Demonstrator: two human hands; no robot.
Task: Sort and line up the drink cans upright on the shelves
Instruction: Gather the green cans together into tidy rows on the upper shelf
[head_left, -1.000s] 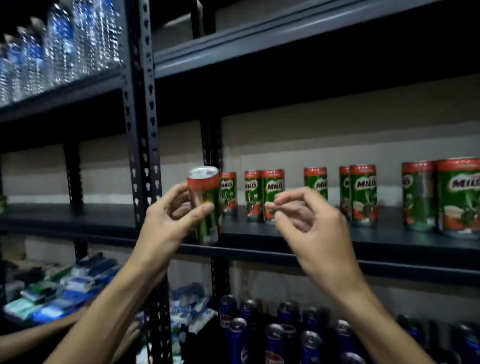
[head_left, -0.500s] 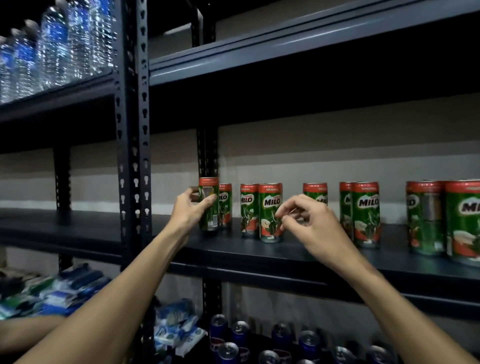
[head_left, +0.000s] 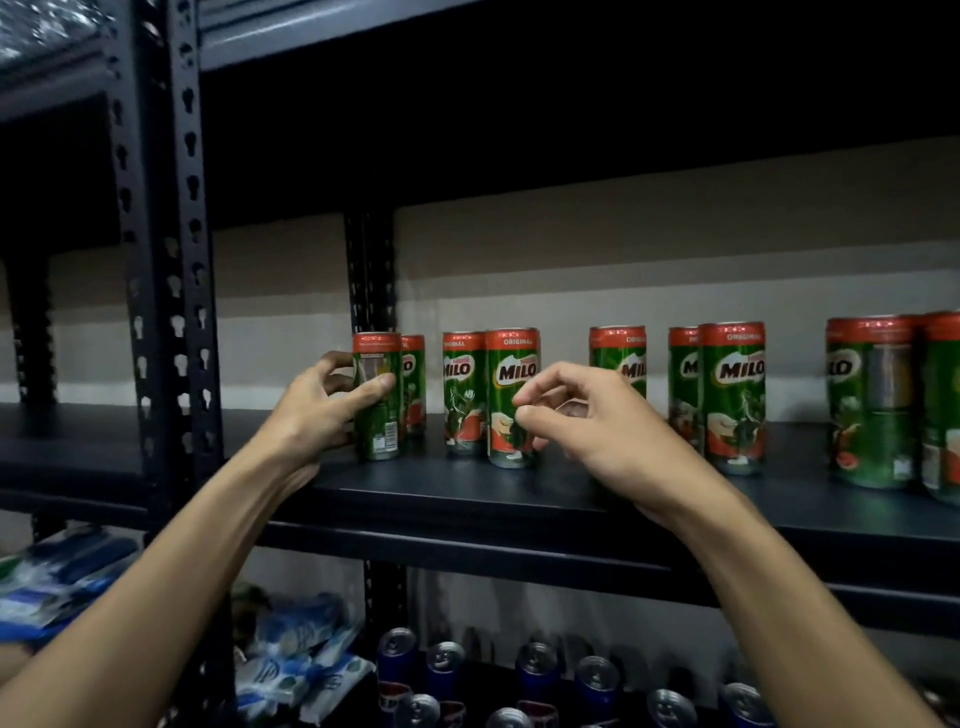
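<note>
**Grasping the Leftmost Milo Can on the Middle Shelf**

Showing blurred water bottles (head_left: 47, 31) at top left, on the upper level beside the perforated black post (head_left: 174, 260). Lying heaped below, at lower left: blue-and-white packets (head_left: 291, 660).

Reaching up from lower left with the left hand (head_left: 317, 410) and grasping the leftmost can (head_left: 381, 436), thumb pressing across the label front, fingers wrapping round behind. Standing upright, base down on the middle shelf (head_left: 467, 499), at the left end of the row. Sitting just in front of a second can (head_left: 414, 384) and overlapping it in view; touching it or not, cannot tell.

Standing next along, upright and close together: a rear can (head_left: 462, 389) and a front can (head_left: 514, 364), the latter nearer the shelf edge.

Hovering directly before that front can with the right hand (head_left: 608, 436). Curling the fingers inward, thumb and forefinger tips nearly meeting, clenching on nothing that shows. Touching the can or not: cannot tell.

Hiding the lower part of a single can (head_left: 618, 348) behind that hand. Continuing rightward with another upright pair (head_left: 732, 395), well apart from the hand, then two more cans (head_left: 867, 405) at the right edge, the outer one cut off by the frame.

Showing blue cans (head_left: 537, 660) on the level beneath, silver tops up, dimly lit.
</note>
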